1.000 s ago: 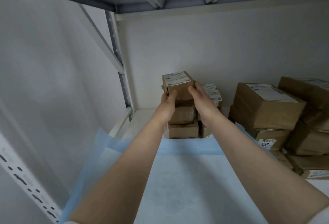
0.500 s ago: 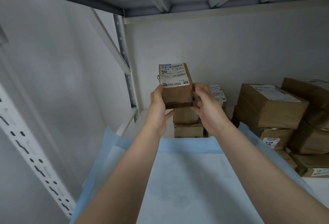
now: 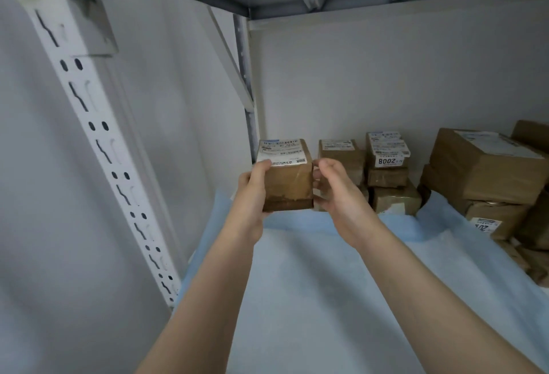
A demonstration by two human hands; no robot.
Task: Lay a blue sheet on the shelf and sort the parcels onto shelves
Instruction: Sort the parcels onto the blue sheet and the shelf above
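Parcel (image 3: 286,183), small brown box, label uppermost: held clear above the far edge of the blue sheet (image 3: 297,299), left hand (image 3: 252,198) gripping one side and right hand (image 3: 340,198) curled on the other (stacked parcels (image 3: 386,171) just beside); best lowered level, flush to them

We see a brown cardboard parcel (image 3: 285,186) wrapped in glossy tape (image 3: 295,179), with a white paper label (image 3: 280,151). The blue sheet (image 3: 312,284) looks thin, matt and softly wrinkled; the slotted upright (image 3: 99,143) is white-painted metal.
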